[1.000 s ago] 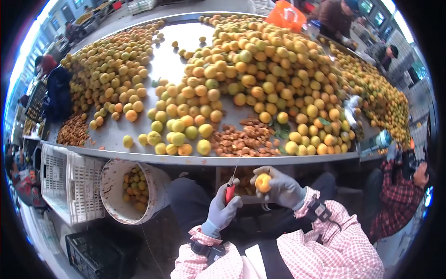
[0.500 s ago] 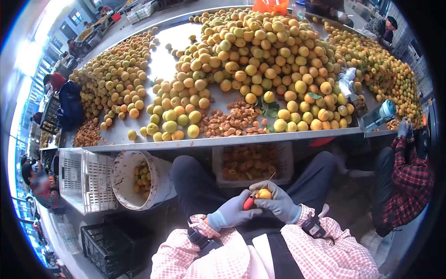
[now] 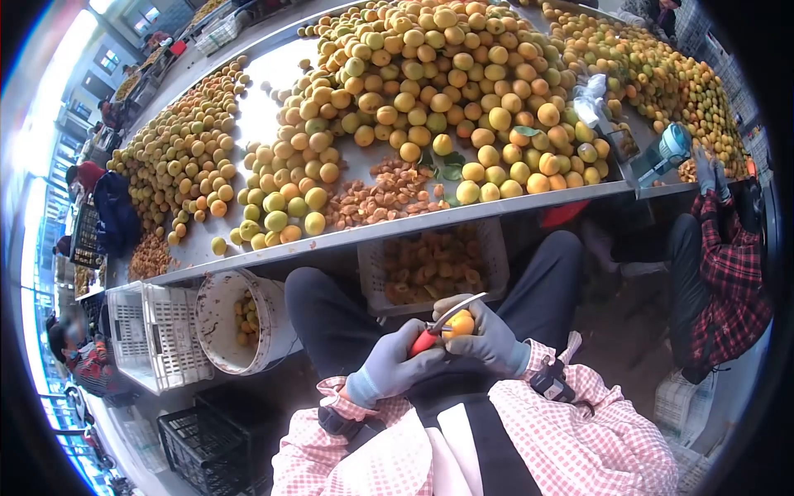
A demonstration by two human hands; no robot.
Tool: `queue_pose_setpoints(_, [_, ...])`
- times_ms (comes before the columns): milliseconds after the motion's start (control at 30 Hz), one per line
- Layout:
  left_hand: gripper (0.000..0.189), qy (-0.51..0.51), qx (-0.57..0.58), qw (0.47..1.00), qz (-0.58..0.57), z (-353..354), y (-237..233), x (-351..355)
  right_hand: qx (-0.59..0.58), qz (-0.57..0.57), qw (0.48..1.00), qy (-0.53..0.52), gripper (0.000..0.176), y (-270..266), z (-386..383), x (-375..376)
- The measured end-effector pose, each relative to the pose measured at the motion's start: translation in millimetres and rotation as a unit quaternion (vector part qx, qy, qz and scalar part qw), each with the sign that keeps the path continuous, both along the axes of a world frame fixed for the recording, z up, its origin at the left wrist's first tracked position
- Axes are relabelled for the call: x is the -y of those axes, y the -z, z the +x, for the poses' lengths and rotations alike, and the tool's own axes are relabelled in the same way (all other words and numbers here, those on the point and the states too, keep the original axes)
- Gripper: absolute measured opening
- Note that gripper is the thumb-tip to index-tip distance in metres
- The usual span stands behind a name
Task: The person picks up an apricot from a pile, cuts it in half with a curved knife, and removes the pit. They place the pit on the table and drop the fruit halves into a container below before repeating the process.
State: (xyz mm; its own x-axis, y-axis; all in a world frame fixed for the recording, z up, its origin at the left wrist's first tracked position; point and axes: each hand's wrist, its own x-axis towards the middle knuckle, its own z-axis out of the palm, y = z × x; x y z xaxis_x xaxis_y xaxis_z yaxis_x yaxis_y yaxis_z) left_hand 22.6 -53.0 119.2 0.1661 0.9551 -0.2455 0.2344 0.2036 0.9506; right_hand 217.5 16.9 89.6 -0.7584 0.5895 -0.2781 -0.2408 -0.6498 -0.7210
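Gloved in grey, my left hand (image 3: 395, 364) is wrapped round the red handle of a knife (image 3: 423, 342), whose thin curved blade points up and to the right. My right hand (image 3: 490, 337) holds a yellow-orange apricot (image 3: 459, 324) against the blade. Both hands are close together over my lap. Just beyond them, between my knees, a white crate (image 3: 376, 302) holds apricot halves. On the metal table (image 3: 347, 240) ahead lie a large heap of whole apricots (image 3: 463, 91) and a pile of brown pits (image 3: 385, 197).
A white bucket (image 3: 277, 322) with some apricots and white crates (image 3: 157, 331) stand at the left, above a black crate (image 3: 203, 442). A bottle (image 3: 664, 153) is on the table at the right. A person in a checked red shirt (image 3: 732, 273) sits at the right.
The knife has turned so its blade now shows across the apricot. My hands have shifted slightly up and left in view. The whole scene has tilted as the camera moved.
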Motion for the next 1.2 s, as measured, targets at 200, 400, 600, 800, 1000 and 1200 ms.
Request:
queue_pose_setpoints(200, [0.027,-0.004,0.109,0.994,-0.026,6.2,13.8,10.1,-0.024,0.098,0.995,-0.002,0.050,2.2,3.1,8.7])
queue_pose_setpoints(400, [0.031,0.019,-0.062,0.997,0.045,7.9,8.6,14.2,-0.019,0.094,0.995,-0.003,0.047,4.1,1.9,19.2])
queue_pose_setpoints(600, [0.029,0.012,-0.178,0.981,0.082,13.4,19.9,17.8,0.055,0.068,0.994,0.060,0.052,-0.2,-4.6,31.7])
queue_pose_setpoints(800, [0.029,0.023,-0.171,0.981,0.092,14.8,33.5,11.7,0.189,0.334,0.920,0.073,0.050,2.8,-4.6,23.9])
queue_pose_setpoints(1000, [0.031,0.049,-0.084,0.993,0.075,17.6,51.1,11.8,0.201,0.468,0.859,0.045,0.045,-4.0,-1.8,7.1])
queue_pose_setpoints(1200, [0.023,-0.231,0.330,0.906,-0.128,19.8,-5.3,-11.5,-0.009,-0.002,1.000,-0.001,0.045,3.0,8.3,-14.8])
